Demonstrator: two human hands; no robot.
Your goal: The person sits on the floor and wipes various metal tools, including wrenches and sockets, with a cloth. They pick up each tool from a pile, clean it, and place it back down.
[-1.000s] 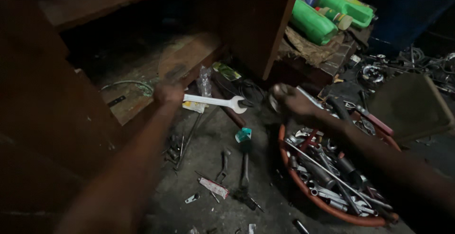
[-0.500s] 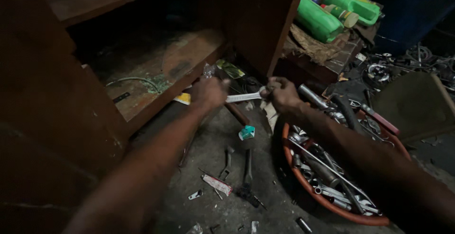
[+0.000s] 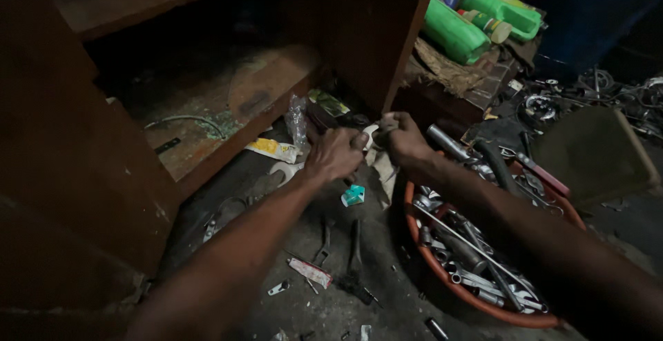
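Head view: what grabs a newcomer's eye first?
The two hands meeting mid-frame, left hand and right hand, both closed on a pale spanner with a rag hanging below. Next, the bright green bottles top right, then the orange bowl of sockets and tools lower right.

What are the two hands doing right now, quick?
Left hand: closed around the silver wrench.
Right hand: closed, gripping a pale rag at the wrench's other end.
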